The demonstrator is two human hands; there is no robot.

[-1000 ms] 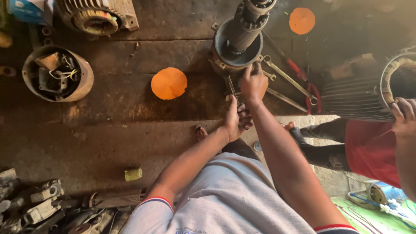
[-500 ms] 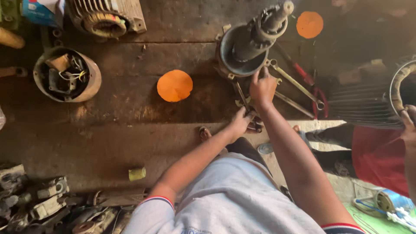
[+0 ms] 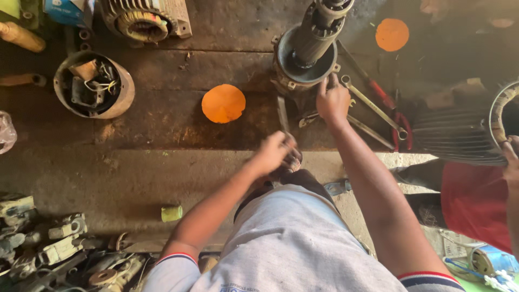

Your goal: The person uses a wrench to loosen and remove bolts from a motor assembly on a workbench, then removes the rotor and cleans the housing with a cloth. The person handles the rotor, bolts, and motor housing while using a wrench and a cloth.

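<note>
An electric motor body stands upright on the dirty floor, its shaft pointing up at me. My right hand reaches to its round flange, fingertips pinched at a bolt lug on the near rim. My left hand hovers closer to my lap and is blurred. Its fingers curl around the near end of a flat metal spanner that runs toward the motor. Beside my right hand lie two long spanners and red-handled pliers.
Another motor stator and a round housing full of parts sit at the far left. A ribbed motor casing lies at right, held by another person in red. Scrap parts and a small yellow-green roll lie near left.
My left hand has drawn back from the tools near the motor toward my lap and a little left. My right hand stays at the motor's flange.
</note>
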